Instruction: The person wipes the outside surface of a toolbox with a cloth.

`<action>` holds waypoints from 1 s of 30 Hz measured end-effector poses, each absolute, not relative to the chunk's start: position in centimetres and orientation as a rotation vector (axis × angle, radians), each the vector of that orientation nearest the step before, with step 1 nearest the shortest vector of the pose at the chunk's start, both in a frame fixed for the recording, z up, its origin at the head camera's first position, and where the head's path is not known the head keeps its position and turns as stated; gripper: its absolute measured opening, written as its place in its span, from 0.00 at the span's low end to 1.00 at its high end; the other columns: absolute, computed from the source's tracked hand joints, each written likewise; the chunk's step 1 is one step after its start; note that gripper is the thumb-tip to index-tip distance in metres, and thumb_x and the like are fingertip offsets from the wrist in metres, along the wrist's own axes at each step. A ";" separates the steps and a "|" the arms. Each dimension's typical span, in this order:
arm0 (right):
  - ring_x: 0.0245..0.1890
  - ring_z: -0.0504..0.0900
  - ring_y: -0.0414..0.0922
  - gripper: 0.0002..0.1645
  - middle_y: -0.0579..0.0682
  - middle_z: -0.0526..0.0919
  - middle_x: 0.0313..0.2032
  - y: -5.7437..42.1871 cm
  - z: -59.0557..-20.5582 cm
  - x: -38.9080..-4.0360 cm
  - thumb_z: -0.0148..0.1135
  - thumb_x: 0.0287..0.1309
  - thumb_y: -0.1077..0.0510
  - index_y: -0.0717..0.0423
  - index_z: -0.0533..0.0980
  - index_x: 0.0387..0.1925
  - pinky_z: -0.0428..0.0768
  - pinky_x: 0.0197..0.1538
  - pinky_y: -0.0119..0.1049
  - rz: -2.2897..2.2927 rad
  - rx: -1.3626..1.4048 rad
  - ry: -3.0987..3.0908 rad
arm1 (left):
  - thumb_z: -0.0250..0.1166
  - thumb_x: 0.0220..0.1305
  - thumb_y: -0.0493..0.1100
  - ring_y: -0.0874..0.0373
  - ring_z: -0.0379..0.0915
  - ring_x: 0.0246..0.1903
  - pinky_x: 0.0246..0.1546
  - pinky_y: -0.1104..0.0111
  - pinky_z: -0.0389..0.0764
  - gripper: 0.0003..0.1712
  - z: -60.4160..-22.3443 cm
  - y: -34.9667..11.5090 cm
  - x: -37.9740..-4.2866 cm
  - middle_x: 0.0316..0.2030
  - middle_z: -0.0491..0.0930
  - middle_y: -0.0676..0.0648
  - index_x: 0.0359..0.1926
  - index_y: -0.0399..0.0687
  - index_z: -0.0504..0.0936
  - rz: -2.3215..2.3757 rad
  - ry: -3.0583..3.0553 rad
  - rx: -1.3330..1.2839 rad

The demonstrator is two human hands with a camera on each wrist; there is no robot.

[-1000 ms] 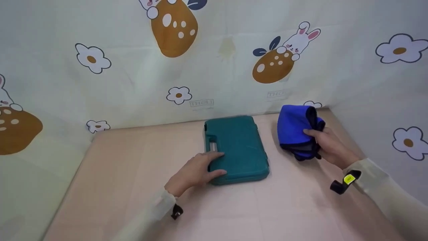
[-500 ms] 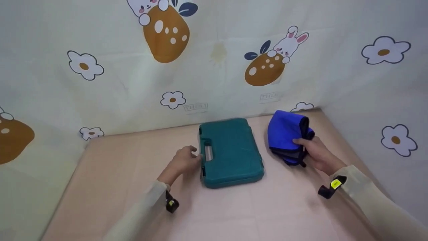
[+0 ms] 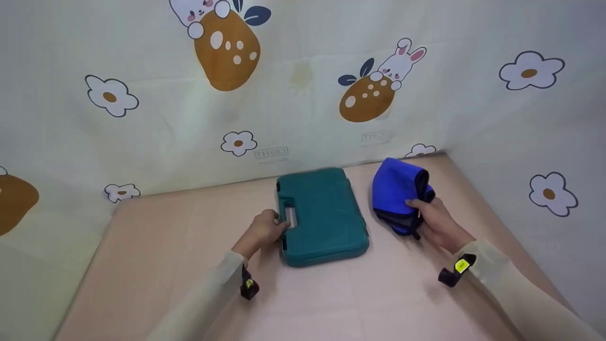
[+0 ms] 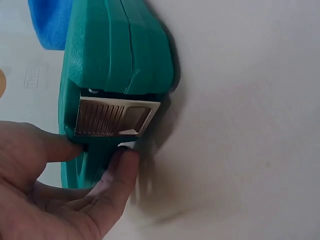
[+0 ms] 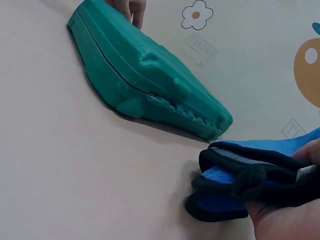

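A teal plastic carrying case (image 3: 326, 213) lies flat and closed on the table. My left hand (image 3: 262, 231) is at its left side and holds the handle. In the left wrist view the thumb is on one face of the handle (image 4: 95, 159) and the fingers curl round the other, beside a metal latch (image 4: 102, 117). My right hand (image 3: 440, 225) grips a folded blue cloth (image 3: 395, 187) with black edging, right of the case. The right wrist view shows the cloth's stacked layers (image 5: 220, 175) and a small white tag, near the case's hinge side (image 5: 175, 107).
The table (image 3: 189, 274) has a pale pink cover. A curtain-like sheet (image 3: 303, 113) printed with rabbits and flowers hangs behind it and along both sides. A strap with a yellow label (image 3: 461, 265) is on my right wrist, and another strap (image 3: 248, 284) on the left.
My left hand has left the case's lid, swung to its left side and taken hold of the handle. My right hand still grips the blue cloth. The head view has shifted slightly.
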State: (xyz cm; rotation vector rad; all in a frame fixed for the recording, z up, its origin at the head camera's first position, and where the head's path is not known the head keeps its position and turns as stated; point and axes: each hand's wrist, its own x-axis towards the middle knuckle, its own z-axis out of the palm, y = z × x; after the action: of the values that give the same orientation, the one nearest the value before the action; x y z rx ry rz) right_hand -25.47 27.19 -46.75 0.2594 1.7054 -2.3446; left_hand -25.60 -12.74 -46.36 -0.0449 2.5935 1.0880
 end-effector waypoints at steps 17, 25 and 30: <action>0.74 0.53 0.55 0.47 0.61 0.47 0.77 27.2 -46.8 -24.9 0.52 0.74 0.65 0.62 0.35 0.79 0.60 0.71 0.44 -2.348 0.228 1.750 | 0.61 0.72 0.40 0.51 0.76 0.39 0.47 0.60 0.79 0.25 -45.0 -15.8 -22.9 0.44 0.76 0.38 0.61 0.25 0.69 1.707 2.135 -0.143; 0.74 0.55 0.53 0.45 0.59 0.48 0.76 27.3 -46.4 -24.8 0.52 0.74 0.65 0.61 0.36 0.78 0.62 0.69 0.41 -2.363 0.266 1.717 | 0.61 0.76 0.47 0.46 0.82 0.46 0.53 0.56 0.79 0.29 -40.1 -16.7 -21.8 0.46 0.81 0.37 0.63 0.24 0.71 1.864 1.960 0.039; 0.74 0.55 0.54 0.45 0.60 0.49 0.76 27.1 -46.0 -24.9 0.52 0.74 0.65 0.61 0.37 0.78 0.64 0.69 0.43 -2.380 0.256 1.688 | 0.61 0.76 0.47 0.45 0.83 0.48 0.53 0.56 0.79 0.30 -37.7 -16.5 -21.0 0.46 0.84 0.37 0.64 0.24 0.71 1.868 1.989 0.124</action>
State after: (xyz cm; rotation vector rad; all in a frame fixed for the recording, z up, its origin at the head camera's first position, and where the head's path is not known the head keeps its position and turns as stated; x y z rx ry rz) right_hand -24.94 27.08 -46.00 0.2558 1.6878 -2.3795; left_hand -20.96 -16.53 -37.68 0.1243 1.9886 1.8676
